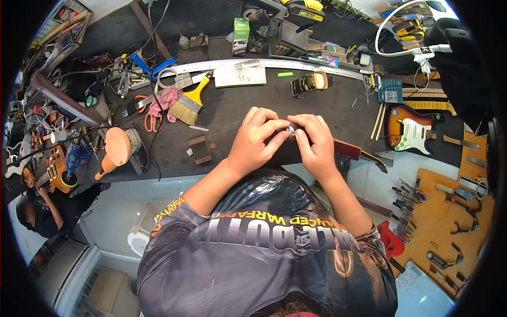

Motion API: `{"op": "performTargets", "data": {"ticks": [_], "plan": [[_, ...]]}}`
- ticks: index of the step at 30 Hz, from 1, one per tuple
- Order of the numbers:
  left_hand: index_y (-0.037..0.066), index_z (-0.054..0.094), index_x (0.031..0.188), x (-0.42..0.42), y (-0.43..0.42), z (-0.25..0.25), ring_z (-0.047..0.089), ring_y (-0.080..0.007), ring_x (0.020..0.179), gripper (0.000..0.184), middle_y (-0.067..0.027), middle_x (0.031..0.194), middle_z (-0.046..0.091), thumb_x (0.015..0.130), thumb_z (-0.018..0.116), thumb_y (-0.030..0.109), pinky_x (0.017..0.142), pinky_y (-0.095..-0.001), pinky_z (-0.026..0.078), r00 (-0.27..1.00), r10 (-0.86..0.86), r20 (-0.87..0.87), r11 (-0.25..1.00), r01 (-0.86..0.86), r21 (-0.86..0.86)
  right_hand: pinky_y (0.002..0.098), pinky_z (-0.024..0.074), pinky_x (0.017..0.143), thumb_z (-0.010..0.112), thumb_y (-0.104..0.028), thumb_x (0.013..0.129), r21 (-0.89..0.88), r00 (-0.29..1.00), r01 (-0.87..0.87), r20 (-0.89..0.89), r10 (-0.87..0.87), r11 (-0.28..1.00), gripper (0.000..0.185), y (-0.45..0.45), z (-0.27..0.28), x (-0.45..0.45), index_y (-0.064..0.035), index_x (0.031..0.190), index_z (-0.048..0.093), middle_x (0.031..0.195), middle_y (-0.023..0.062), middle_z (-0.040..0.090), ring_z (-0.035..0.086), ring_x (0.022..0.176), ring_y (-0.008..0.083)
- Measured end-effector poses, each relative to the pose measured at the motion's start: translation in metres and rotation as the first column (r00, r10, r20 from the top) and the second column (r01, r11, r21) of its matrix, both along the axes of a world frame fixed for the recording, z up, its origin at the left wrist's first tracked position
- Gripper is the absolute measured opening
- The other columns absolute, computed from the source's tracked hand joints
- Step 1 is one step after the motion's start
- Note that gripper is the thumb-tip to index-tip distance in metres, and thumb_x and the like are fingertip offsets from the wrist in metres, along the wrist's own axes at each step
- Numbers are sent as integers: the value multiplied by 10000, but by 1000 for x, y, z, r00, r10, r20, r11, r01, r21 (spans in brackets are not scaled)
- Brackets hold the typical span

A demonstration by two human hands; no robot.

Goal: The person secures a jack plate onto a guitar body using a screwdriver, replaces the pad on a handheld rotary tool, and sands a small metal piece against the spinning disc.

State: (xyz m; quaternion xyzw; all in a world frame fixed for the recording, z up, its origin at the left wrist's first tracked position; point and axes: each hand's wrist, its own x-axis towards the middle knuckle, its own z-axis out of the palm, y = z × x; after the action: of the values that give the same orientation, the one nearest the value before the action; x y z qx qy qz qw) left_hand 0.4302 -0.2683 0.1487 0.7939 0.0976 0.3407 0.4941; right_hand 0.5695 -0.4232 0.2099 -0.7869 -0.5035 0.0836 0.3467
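Both hands meet over the near edge of the dark bench (240, 108). Between their fingertips sits a small silvery metal piece (291, 130), too small to name. My left hand (257, 136) pinches it from the left with thumb and forefinger. From the other side my right hand (316, 143) closes its thumb and fingers on it. Beyond my right wrist, a reddish-brown wooden piece (347, 149) with a dark end sticks out; part of it is hidden behind the hand. Left of my left hand lies a small brown block (200, 149).
A yellow-handled brush (191, 100), pink cloth (165, 101), and scissors (153, 122) lie left. Behind are a long ruler (208, 65), white paper (240, 76) and black box (304, 84). A sunburst guitar body (411, 127) lies right. Another person (46, 211) handles a guitar (55, 169) far left.
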Motion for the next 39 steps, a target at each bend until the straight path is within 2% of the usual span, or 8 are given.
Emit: {"op": "performTargets", "data": {"ticks": [23, 29, 32, 34, 35, 37, 38, 39], "plan": [[51, 824, 1023, 2, -17, 4, 631, -288, 1013, 101, -80, 1059, 697, 941, 875, 81, 897, -402, 531, 994, 108, -20, 993, -109, -39, 428, 574, 933, 736, -66, 1040, 39, 997, 32, -74, -29, 999, 215, 1, 1, 1, -25, 1230, 826, 1104, 128, 825, 742, 1010, 316], [48, 823, 1031, -1, -24, 10, 642, -290, 1023, 92, -80, 1083, 714, 952, 864, 72, 907, -409, 537, 986, 156, -61, 987, -158, -30, 426, 581, 1012, 719, -50, 1054, 65, 988, -58, -141, 67, 996, 268, -11, 0, 12, -5, 1308, 793, 1197, 153, 814, 759, 1090, 317], [43, 819, 1047, -2, -32, 17, 652, -295, 1073, 96, -82, 1150, 753, 962, 854, 71, 941, -413, 544, 977, 192, -91, 981, -194, -11, 422, 577, 1039, 707, -31, 1057, 68, 898, -81, -429, 102, 994, 327, -21, 12, 29, -2, 1381, 749, 1293, 156, 780, 752, 1129, 300], [44, 815, 1059, -1, -36, 18, 658, -298, 1110, 99, -86, 1207, 783, 971, 847, 76, 984, -418, 545, 972, 223, -80, 975, -223, 11, 408, 541, 1125, 707, -15, 1052, -59, 896, -204, -414, 162, 977, 396, -28, 44, 51, -8, 1448, 697, 1389, 164, 713, 698, 1281, 286], [46, 814, 1063, -2, -36, 19, 659, -299, 1130, 95, -87, 1232, 791, 978, 841, 78, 1007, -421, 542, 973, 210, -97, 978, -209, 16, 406, 531, 1128, 700, -15, 1054, -50, 895, -342, -321, 310, 938, 389, -31, 66, 65, -11, 1443, 693, 1395, 164, 706, 684, 1283, 306], [51, 813, 1073, -6, -36, 18, 662, -299, 1170, 88, -87, 1281, 808, 993, 829, 83, 1054, -426, 534, 971, 193, -138, 981, -192, 23, 432, 568, 1071, 704, -14, 1016, -155, 749, -603, -447, 488, 783, 332, -40, 142, 88, -8, 1347, 724, 1382, 148, 728, 712, 1273, 350], [54, 813, 1074, -8, -37, 19, 663, -298, 1177, 82, -85, 1280, 810, 999, 823, 83, 1066, -430, 530, 971, 197, -135, 980, -196, 22, 446, 581, 1040, 744, -25, 960, -112, 606, -781, -378, 700, 615, 326, -41, 183, 95, -38, 1285, 758, 1325, 130, 761, 739, 1219, 331], [57, 813, 1076, -7, -37, 19, 665, -296, 1184, 76, -82, 1280, 813, 1005, 817, 84, 1079, -433, 525, 971, 198, -132, 980, -197, 20, 492, 522, 1113, 725, -172, 981, -84, 386, -920, -364, 847, 383, 445, -47, 225, 103, -42, 1404, 674, 1440, 140, 695, 666, 1315, 367]]}}
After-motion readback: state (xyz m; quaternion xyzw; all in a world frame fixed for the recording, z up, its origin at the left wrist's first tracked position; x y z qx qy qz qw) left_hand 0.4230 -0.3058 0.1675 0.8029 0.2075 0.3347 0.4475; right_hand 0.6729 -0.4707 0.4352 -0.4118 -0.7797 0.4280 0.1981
